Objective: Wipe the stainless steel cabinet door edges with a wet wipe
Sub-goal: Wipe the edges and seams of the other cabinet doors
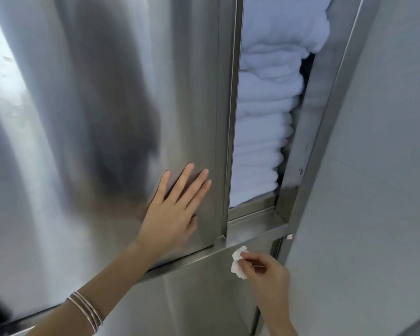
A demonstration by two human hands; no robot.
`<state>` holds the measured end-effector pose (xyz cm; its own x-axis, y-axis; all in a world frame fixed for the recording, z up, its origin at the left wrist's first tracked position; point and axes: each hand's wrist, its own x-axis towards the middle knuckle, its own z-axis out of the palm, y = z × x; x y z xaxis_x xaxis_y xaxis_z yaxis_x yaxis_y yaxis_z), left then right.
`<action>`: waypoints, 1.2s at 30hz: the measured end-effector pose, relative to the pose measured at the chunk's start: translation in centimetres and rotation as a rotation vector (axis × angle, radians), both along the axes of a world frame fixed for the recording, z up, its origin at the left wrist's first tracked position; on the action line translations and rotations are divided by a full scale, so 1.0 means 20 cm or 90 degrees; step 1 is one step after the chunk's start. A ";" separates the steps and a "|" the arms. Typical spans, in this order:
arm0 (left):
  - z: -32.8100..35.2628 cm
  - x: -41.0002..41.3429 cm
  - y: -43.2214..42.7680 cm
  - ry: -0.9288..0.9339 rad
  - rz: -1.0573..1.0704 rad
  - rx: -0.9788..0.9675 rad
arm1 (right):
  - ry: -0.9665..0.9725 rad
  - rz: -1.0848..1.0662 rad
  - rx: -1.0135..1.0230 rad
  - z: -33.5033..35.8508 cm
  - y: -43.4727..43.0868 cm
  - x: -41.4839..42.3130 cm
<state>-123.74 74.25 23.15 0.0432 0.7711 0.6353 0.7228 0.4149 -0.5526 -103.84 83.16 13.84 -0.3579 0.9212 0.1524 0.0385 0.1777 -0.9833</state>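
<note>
A person's left hand (177,204) lies flat on a stainless steel cabinet door (107,117), fingers straight and slightly spread, the fingertips close to the door's right edge (224,141). Thin metal bangles (86,309) circle the left wrist.

The right hand (264,270) is lower and to the right, apart from the left, pinching a crumpled white wipe (238,263) between thumb and fingers. The wipe sits at the underside of the horizontal steel rail (252,234) that runs below the door, just right of the door's lower right corner. Whether it actually touches the rail cannot be told. It is below and to the right of the left hand, with the rail between them, and in front of the lower steel panel (204,299).

The door stands partly open, leaving a tall gap between its right edge and the cabinet frame (335,105). Through the gap a stack of folded white towels (264,129) fills the shelf nearly to the top of the view. A pale wall (386,166) adjoins the cabinet on the right.
</note>
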 end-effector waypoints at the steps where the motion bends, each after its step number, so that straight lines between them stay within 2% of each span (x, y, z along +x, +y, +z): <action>1: 0.00 0.02 0.05 -0.004 -0.003 0.002 | 0.002 -0.001 0.003 0.01 0.03 0.03; 7: 0.00 0.12 0.31 -0.021 -0.022 -0.010 | 0.035 -0.017 -0.003 0.04 0.15 0.15; 20: 0.03 0.28 0.69 -0.022 -0.009 -0.061 | 0.016 -0.048 0.061 0.16 0.33 0.29; 30: 0.03 0.36 0.81 -0.042 0.019 -0.075 | -0.049 -0.070 0.089 0.14 0.40 0.34; 36: 0.08 0.40 0.77 -0.063 0.050 -0.108 | -0.061 -0.028 0.063 0.15 0.40 0.31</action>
